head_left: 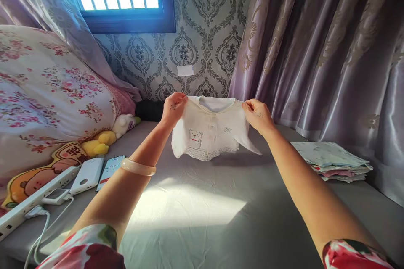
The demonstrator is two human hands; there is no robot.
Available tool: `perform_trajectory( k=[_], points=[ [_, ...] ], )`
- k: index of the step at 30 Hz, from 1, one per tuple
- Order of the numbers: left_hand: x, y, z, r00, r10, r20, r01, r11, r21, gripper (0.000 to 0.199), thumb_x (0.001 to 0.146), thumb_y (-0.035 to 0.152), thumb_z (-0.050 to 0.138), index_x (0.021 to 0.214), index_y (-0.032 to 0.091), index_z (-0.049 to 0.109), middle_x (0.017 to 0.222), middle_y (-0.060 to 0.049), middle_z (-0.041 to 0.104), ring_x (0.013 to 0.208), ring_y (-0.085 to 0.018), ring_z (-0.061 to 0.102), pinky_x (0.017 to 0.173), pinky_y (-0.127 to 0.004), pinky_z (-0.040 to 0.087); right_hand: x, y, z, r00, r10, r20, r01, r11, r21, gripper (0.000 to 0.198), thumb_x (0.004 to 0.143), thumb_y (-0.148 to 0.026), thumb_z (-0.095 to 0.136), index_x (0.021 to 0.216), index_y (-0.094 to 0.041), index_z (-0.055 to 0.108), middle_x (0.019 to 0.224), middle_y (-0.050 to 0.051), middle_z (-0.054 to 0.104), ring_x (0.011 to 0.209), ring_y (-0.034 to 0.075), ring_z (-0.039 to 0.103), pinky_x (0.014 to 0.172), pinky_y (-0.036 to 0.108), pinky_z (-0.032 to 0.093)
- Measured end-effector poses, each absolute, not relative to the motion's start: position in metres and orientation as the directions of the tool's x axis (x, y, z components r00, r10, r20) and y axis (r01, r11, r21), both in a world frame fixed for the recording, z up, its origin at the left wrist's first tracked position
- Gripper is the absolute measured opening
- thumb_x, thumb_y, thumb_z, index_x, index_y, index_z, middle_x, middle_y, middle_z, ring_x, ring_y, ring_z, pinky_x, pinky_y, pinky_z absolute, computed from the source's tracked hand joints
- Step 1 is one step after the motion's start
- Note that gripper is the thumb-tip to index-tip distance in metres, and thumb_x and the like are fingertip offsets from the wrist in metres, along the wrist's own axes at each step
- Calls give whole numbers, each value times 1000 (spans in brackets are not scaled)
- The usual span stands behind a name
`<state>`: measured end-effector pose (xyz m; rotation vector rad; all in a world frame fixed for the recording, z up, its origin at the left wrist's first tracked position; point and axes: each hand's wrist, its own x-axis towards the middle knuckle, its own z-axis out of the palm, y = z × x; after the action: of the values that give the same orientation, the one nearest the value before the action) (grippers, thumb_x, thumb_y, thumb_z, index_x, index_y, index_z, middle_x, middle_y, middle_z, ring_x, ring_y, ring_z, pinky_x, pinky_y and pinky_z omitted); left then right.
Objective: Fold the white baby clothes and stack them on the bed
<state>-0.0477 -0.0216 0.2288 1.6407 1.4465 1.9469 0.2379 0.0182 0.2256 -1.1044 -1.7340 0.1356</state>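
Observation:
A small white baby shirt (214,134) hangs spread between my two hands, its neckline at the top and its lower hem near the grey sheet. A bear with a red bow tie is printed on its front, above a band of small lettering. At the left shoulder, my left hand (174,107) pinches the cloth, a pale bangle on that wrist. My right hand (257,113) grips the opposite shoulder between thumb and fingers. One sleeve sticks out below my right hand.
Folded clothes (334,162) lie stacked at the right, beside the curtain (315,50). To the left are a power strip (38,199) with cables, a white power bank (88,174), a phone (110,170), plush toys (99,142) and floral bedding (53,80). Grey sheet (189,218) covers the bed.

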Motion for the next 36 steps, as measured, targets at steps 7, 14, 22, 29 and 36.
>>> perform_trajectory(
  k=[7,14,22,29,36],
  points=[
    [-43,-30,225,-328,587,740,552,-517,654,9,85,26,55,82,20,62,60,3,50,56,-11,45,52,-23,33,237,1,223,-38,531,847,676,637,-369,21,93,-32,43,87,-20,59,81,6,66,77,21,60,72,32,44],
    [-40,-82,228,-210,437,875,733,-522,437,11,87,25,56,85,19,66,77,-1,59,76,-13,53,70,-26,42,248,-31,213,-116,347,931,728,667,-158,24,99,-38,41,91,-22,57,89,6,64,86,22,59,76,33,45],
    [-39,-181,237,-214,409,887,772,-486,410,13,86,30,61,91,22,70,85,-1,64,79,-14,58,72,-27,48,260,-112,233,-228,254,940,679,733,-33,24,99,-40,47,90,-24,62,83,4,65,77,20,62,71,33,48],
    [-53,-208,262,-263,554,790,666,-488,564,13,80,31,68,89,23,72,73,2,64,64,-11,55,56,-24,43,253,-137,259,-246,379,892,639,756,-144,22,94,-40,56,89,-21,67,80,3,69,73,20,64,68,32,47],
    [-71,-117,207,-178,774,608,722,-317,615,17,78,29,59,78,17,71,67,0,63,62,-13,54,56,-24,41,236,-50,209,-363,659,659,771,609,-184,21,93,-34,55,84,-19,68,80,5,70,72,20,62,62,29,40]
  ],
)
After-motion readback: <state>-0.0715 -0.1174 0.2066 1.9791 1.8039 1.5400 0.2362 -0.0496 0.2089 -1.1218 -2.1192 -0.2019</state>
